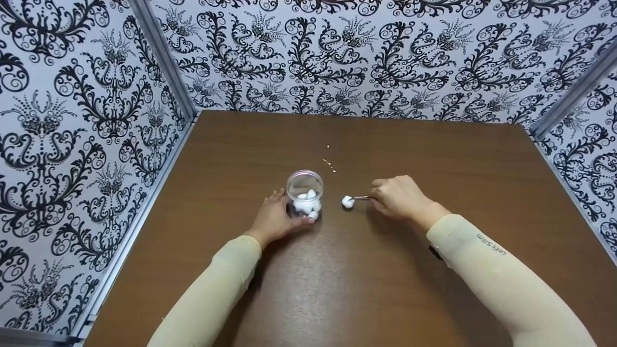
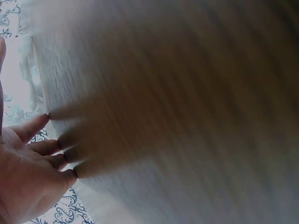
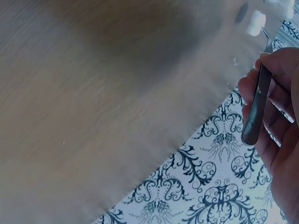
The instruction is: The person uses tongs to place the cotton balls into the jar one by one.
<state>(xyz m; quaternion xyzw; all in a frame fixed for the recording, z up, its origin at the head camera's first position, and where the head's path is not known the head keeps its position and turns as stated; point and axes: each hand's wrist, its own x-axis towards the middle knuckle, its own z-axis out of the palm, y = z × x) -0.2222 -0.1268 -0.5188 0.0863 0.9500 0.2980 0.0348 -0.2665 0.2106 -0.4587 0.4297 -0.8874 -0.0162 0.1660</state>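
Observation:
A clear jar (image 1: 305,185) holding several white cotton balls (image 1: 304,207) stands upright on the brown table. My left hand (image 1: 275,219) holds it low down, with the thumb across the front and the fingers at its left side. In the left wrist view the fingertips (image 2: 48,115) of this hand rest on the tabletop. To the right of the jar, my right hand (image 1: 397,196) grips metal tweezers (image 3: 258,100) with bent tips. The tips pinch one cotton ball (image 1: 347,202), apart from the jar and close over the table; whether it touches the wood I cannot tell.
Small pale specks (image 1: 329,165) lie on the table (image 1: 424,144) behind the jar. White walls (image 1: 337,58) with a black scroll pattern stand along the back and both sides, joined by grey metal posts (image 1: 164,58).

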